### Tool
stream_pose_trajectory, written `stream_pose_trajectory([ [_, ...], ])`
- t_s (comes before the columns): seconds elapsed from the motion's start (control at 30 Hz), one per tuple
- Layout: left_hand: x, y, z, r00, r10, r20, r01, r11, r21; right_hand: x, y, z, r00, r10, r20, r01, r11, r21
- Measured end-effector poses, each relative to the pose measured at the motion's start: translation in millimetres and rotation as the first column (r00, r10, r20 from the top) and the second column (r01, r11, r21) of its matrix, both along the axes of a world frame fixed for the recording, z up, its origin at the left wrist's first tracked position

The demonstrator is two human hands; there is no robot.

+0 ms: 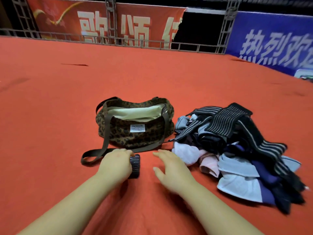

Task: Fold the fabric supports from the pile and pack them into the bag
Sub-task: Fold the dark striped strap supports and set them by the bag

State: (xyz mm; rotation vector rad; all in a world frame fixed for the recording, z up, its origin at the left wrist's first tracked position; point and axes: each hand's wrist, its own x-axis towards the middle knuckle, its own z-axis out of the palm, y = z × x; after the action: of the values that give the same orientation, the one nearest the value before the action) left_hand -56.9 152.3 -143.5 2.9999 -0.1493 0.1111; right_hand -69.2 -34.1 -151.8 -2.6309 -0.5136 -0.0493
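A small rolled, dark striped fabric support [135, 165] is gripped by the left hand [115, 164] before the open leopard-print cloth bag [135, 131], seemingly empty; the right hand [171, 168] is spread, holding nothing. A large heap of unfolded supports [237, 150] remains beside the bag.

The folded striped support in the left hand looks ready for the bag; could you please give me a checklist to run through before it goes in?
1. Grip: the left hand curls round the folded striped support. Ok.
2. Fold: the support is a compact roll with no loose ends showing. Ok.
3. Bag mouth: the leopard-print bag stands open, pale lining visible. Ok.
4. Room inside: the bottom of the bag is hidden. Cannot tell.
5. Path: the bag's brown strap lies on the red cloth beside the left hand and could snag. Not ok.
6. Free hand: the right hand is open and holds nothing, near the pile of supports. Ok.
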Motion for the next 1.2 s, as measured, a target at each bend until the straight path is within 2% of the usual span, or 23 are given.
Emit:
stream_pose_trajectory([
  [0.07,2.4,-34.8,12.3,0.996,-0.069,0.058,0.08,0.973,-0.215,7.0,-20.9,17.6,0.979,-0.061,0.196,0.055,0.998,0.038],
  [0.13,8.1,-70.3,22.4,0.983,-0.157,0.096,0.18,0.926,-0.333,16.6,-44.9,32.3,0.923,-0.113,0.367,0.115,0.993,0.017],
  [0.27,27.8,-132.4,44.6,0.967,-0.23,0.107,0.254,0.86,-0.443,33.7,-97.1,69.3,0.854,-0.24,0.462,0.316,0.944,-0.093],
  [0.37,45.1,-169.2,52.4,0.964,-0.257,0.066,0.256,0.834,-0.49,39.3,-133.6,87.6,0.832,-0.366,0.416,0.468,0.866,-0.176],
  [0.53,68.9,-204.1,53.2,0.984,-0.167,-0.063,0.105,0.826,-0.554,45.5,-170.8,88.3,0.788,-0.502,0.357,0.584,0.793,-0.173],
  [0.7,80.3,-220.0,52.7,0.988,-0.082,-0.127,0.001,0.843,-0.537,45.7,-179.9,71.9,0.795,-0.517,0.318,0.554,0.832,-0.032],
  [0.8,83.5,-222.8,50.7,0.987,-0.089,-0.136,-0.016,0.782,-0.623,43.9,-180.2,65.1,0.802,-0.523,0.288,0.537,0.843,0.035],
  [0.87,82.7,-221.6,53.5,0.985,-0.127,-0.119,-0.012,0.636,-0.772,41.9,-180.8,63.7,0.808,-0.518,0.279,0.525,0.849,0.057],
  [0.9,81.7,-220.8,58.3,0.984,-0.153,-0.094,-0.004,0.505,-0.863,41.3,-181.1,64.2,0.814,-0.512,0.275,0.514,0.855,0.072],
  [0.97,78.0,-221.0,75.1,0.977,-0.206,-0.057,-0.019,0.182,-0.983,39.4,-181.3,66.9,0.832,-0.495,0.251,0.486,0.868,0.101],
  [1.07,70.0,-220.5,106.1,0.953,-0.304,0.012,-0.073,-0.269,-0.96,38.0,-177.5,72.4,0.839,-0.493,0.231,0.46,0.869,0.181],
  [1.13,60.7,-216.1,124.1,0.929,-0.368,0.045,-0.131,-0.44,-0.888,39.9,-172.8,78.3,0.808,-0.517,0.284,0.461,0.854,0.243],
  [1.2,50.3,-209.7,138.6,0.91,-0.411,0.055,-0.194,-0.54,-0.819,44.2,-168.7,87.4,0.758,-0.544,0.359,0.48,0.838,0.258],
])
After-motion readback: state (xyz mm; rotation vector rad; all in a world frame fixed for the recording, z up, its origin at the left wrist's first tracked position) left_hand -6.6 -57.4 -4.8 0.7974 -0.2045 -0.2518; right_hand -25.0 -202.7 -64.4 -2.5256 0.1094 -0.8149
